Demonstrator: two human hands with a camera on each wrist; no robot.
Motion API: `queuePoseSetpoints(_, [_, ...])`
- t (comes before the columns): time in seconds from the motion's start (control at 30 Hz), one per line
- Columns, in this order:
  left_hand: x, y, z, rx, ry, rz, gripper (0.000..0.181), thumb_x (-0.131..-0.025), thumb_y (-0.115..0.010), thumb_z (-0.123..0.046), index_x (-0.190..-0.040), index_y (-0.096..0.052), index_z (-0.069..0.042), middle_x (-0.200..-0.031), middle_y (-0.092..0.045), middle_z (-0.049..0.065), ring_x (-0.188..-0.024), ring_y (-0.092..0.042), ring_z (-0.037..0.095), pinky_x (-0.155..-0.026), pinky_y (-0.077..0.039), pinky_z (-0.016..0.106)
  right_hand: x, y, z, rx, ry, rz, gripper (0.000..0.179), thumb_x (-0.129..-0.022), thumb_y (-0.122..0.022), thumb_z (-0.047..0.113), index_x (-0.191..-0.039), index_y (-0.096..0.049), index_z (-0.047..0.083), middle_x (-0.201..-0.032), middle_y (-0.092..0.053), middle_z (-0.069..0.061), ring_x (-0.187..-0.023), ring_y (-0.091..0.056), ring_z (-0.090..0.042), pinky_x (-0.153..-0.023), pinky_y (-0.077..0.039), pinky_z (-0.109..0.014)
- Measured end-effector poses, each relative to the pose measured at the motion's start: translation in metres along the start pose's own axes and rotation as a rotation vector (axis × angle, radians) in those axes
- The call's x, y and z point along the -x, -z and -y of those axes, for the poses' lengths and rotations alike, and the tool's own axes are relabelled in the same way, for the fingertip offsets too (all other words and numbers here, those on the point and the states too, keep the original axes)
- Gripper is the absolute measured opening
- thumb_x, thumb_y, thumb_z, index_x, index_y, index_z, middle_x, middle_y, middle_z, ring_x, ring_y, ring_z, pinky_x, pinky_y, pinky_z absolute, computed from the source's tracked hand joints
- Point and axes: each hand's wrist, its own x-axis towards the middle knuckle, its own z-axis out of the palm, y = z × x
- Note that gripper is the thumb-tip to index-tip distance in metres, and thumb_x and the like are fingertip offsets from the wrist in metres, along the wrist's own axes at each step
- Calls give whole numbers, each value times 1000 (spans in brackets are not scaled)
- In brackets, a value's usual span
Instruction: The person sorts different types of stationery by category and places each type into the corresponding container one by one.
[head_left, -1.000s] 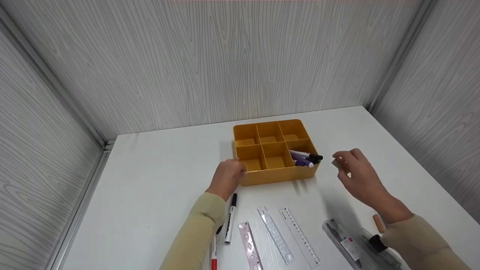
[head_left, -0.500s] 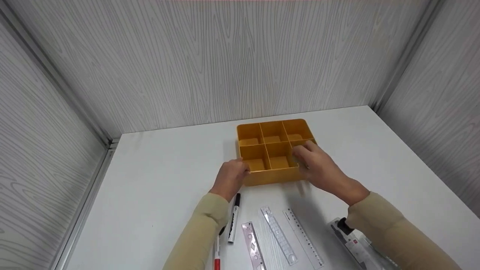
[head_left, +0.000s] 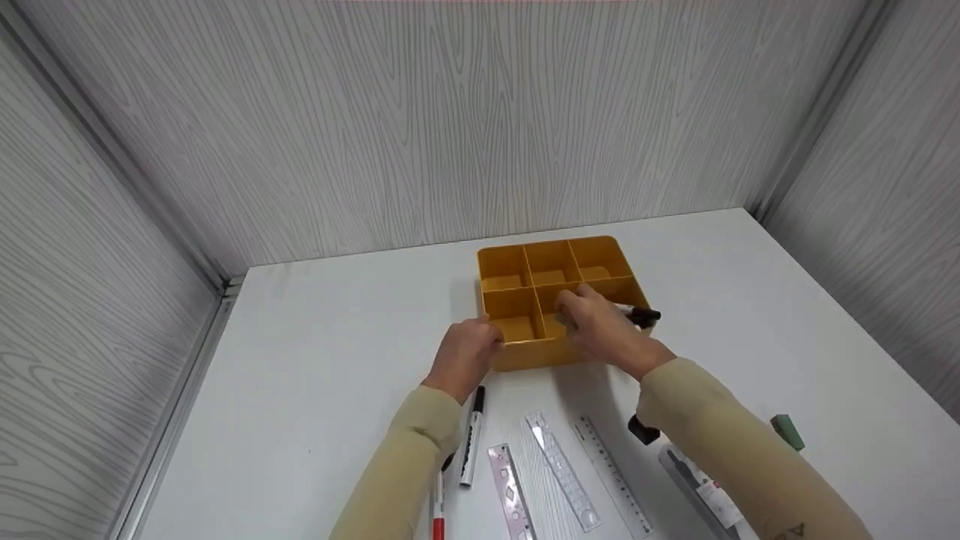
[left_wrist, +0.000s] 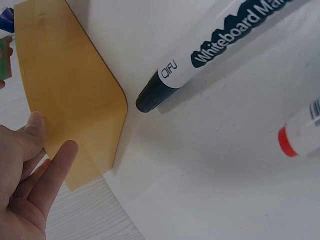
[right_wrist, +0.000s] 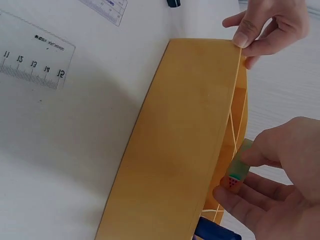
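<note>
A yellow box (head_left: pixel 529 355) with several compartments stands toward the back of the table. At its front left corner my left hand (head_left: pixel 459 358) grips the rim between thumb and fingers. My right hand (head_left: pixel 604 326) is over the front middle compartment, pinching a small green eraser (right_wrist: pixel 239 164) with a reddish dotted end. In the right wrist view the eraser is right at the box's opening. Markers (head_left: pixel 645 315) lie in the front right compartment, partly hidden by the right hand; a blue cap (right_wrist: pixel 216 229) sticks out there.
In front of the box lie a black-capped whiteboard marker (head_left: pixel 472 442), a red-ended marker (head_left: pixel 438 517), a pink ruler (head_left: pixel 512 491) and two clear rulers (head_left: pixel 562 472). A clear case (head_left: pixel 694 487) and a green block (head_left: pixel 787 432) are at the right, near the right sleeve.
My right hand has moved left with the eraser, from beside the box to over its front middle compartment. The left hand has kept its grip on the corner.
</note>
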Motion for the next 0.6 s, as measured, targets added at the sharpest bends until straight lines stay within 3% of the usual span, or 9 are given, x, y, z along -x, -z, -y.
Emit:
queuePoseSetpoints(0.17, [1, 0, 0, 29, 18, 19, 13, -91, -71, -12, -101, -79, -11, -97, -77, 5, -85, -72, 17, -83, -59, 27, -13, -4, 2, -42, -146, 149, 23, -96, -56, 2, -119, -61, 3, -111, -60, -17, -98, -59, -27, -91, -55, -42])
queuePoseSetpoints(0.33, [1, -1, 0, 23, 11, 17, 13, -92, -69, -12, -102, -78, -10, -96, -77, 5, -85, -72, 16, -81, -59, 26, -20, -7, 0, -99, -266, 226, 37, -93, -54, -6, -128, -60, 5, -126, -62, -16, -118, -58, -31, -105, -48, -47])
queuePoseSetpoints(0.5, [1, 0, 1, 7, -6, 13, 12, -92, -70, -13, -100, -78, -10, -95, -77, 4, -85, -72, 16, -80, -59, 25, -24, -12, 1, -59, -268, 277, 41, -93, -52, -6, -132, -60, 5, -135, -61, -17, -126, -57, -34, -107, -46, -50])
queuePoseSetpoints(0.6, [1, 0, 1, -2, -9, 6, 11, -91, -71, -13, -99, -78, -10, -94, -77, 4, -85, -72, 16, -79, -59, 25, -24, -12, 2, -14, -279, 318, 43, -94, -50, -2, -134, -60, 8, -136, -61, -16, -121, -59, -31, -107, -46, -51])
